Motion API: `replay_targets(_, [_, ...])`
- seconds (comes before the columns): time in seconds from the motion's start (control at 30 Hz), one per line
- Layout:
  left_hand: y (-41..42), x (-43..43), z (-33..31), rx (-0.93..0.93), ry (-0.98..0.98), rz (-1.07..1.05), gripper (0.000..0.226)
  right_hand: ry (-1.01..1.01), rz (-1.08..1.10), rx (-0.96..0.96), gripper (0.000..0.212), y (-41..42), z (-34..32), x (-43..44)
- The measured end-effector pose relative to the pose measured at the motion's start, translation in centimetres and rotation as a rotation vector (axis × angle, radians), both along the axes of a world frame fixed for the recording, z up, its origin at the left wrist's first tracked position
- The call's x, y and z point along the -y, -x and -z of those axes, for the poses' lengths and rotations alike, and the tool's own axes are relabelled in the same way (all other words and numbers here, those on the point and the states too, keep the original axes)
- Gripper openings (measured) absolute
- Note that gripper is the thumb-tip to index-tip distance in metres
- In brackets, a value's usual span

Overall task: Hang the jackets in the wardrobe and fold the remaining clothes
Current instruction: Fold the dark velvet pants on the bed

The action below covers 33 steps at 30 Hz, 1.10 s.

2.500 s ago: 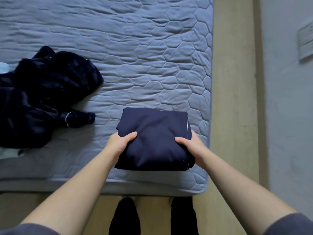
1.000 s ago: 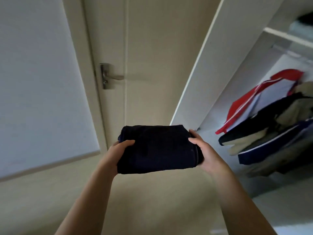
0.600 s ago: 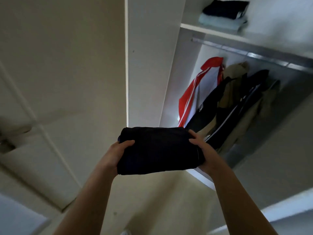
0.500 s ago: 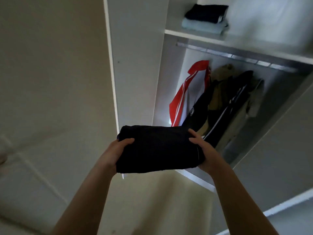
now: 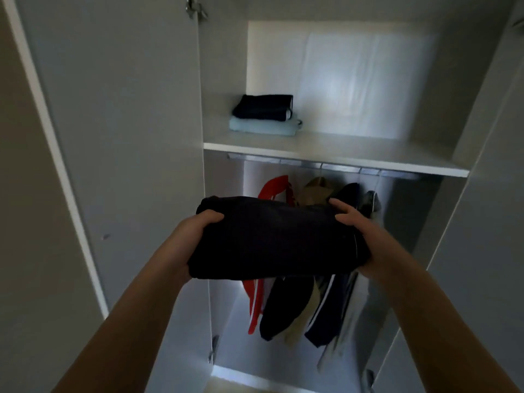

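A folded dark navy garment is held flat in front of the open wardrobe. My left hand grips its left edge and my right hand grips its right edge. Behind and below it, several jackets hang from the metal rail: a red and white one, a beige one and dark ones. On the shelf above the rail, at its left end, a folded dark garment lies on a folded pale blue garment.
The wardrobe's left door stands open beside my left arm. Its right door is open at the right edge. The shelf's middle and right part hold nothing, with a white back panel behind.
I lifted the folded garment off the bed and turned past the room door. The wardrobe now faces me squarely, with both hands still gripping the garment at chest height.
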<state>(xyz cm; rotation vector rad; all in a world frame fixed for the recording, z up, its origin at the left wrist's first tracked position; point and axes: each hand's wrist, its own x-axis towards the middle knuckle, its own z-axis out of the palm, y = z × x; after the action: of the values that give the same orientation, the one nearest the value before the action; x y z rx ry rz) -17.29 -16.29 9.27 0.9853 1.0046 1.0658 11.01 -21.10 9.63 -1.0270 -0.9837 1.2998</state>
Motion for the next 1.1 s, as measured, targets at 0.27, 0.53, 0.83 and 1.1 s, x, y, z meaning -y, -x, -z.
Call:
replay_targets(0.27, [-6.1, -14.2, -12.5, 0.075, -0.209, 0.041, 0.022, -0.206, 0.091, 0.064, 0.029, -5.9, -13.3, -12.5])
replay_targets(0.53, [-12.2, -30.6, -20.3, 0.058, -0.283, 0.03, 0.018, -0.262, 0.124, 0.203, 0.039, -10.8, -21.8, -29.1])
replay_targets(0.83, [-15.5, -51.1, -25.1, -0.101, -0.303, 0.054, 0.015, -0.22, 0.131, 0.305, 0.032, -13.1, -25.5, -48.1])
replay_targets(1.1, [-17.0, -69.6, -29.4, -0.47, -0.573, -0.189, 0.015, -0.349, 0.273, 0.237, 0.027, -11.8, -25.3, -66.2])
